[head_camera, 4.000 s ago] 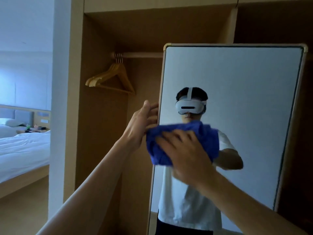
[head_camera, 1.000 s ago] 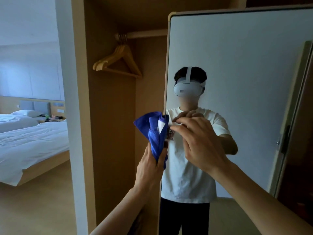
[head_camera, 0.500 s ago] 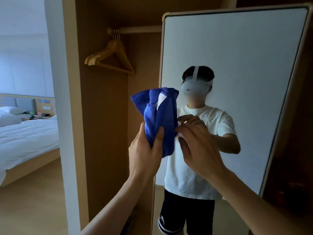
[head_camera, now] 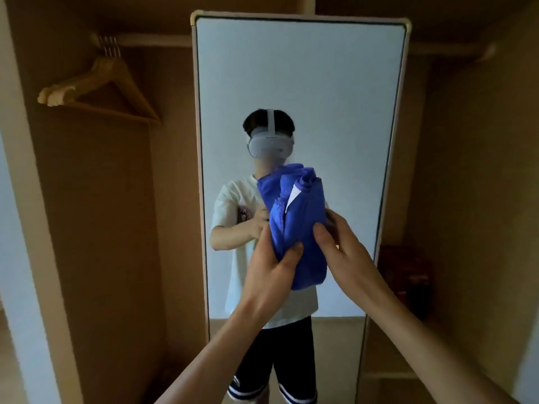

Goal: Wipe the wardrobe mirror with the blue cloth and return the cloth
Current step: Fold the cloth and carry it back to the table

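The blue cloth (head_camera: 294,228) sits at the centre of the frame, in front of the wardrobe mirror (head_camera: 291,83). It is bunched into an upright, loosely folded bundle of deep blue with soft ridges along the top (a small white tag peeks from a fold near the top). The left hand (head_camera: 271,266) grips its lower left edge, thumb across the front. The right hand (head_camera: 344,249) clasps its right side, thumb pressed on the fabric. Wooden hangers (head_camera: 99,88) hang at the upper left.
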Tool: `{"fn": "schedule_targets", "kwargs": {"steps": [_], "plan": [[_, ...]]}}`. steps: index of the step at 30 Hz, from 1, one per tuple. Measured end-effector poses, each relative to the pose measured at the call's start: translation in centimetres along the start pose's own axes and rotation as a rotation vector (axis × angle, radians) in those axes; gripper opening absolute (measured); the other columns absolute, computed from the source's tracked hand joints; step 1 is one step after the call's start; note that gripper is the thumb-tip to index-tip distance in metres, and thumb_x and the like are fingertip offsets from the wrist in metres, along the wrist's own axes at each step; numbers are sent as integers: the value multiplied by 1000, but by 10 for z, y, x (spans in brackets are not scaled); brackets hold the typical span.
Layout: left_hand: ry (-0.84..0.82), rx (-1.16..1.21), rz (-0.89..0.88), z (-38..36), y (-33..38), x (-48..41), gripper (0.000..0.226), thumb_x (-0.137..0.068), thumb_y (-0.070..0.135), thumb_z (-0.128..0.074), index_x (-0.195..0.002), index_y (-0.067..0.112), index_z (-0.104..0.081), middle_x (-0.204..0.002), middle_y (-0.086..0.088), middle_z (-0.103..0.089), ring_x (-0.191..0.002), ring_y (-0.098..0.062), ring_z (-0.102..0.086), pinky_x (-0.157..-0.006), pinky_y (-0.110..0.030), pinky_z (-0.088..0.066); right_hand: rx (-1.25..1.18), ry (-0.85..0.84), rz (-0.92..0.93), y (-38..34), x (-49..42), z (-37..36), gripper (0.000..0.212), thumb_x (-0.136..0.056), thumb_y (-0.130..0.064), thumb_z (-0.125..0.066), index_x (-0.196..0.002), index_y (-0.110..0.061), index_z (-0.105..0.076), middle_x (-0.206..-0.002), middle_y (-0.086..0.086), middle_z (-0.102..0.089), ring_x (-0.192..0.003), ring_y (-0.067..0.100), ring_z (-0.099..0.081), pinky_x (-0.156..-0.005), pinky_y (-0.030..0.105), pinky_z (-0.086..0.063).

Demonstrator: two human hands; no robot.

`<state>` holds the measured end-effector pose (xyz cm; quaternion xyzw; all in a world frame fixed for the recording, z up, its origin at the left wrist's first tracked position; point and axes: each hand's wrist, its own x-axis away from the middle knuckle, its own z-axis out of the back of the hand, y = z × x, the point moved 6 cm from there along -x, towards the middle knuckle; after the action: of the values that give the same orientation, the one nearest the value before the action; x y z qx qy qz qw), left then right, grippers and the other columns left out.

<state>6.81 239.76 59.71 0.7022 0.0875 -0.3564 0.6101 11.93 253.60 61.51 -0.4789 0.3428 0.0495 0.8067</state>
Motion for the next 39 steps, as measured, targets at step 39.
{"fn": "schedule_targets", "kwargs": {"steps": [39], "plan": [[205, -448, 41, -164, -12, -7, 24, -95, 24, -67, -116, 35, -64, -93, 25, -61, -74, -6, -62, -69, -29, -50, 315, 440, -3, 32, -62, 188, 49, -92, -23, -66, -133, -7, -44, -123, 11, -60, -107, 28, -63, -83, 26, -44]]}}
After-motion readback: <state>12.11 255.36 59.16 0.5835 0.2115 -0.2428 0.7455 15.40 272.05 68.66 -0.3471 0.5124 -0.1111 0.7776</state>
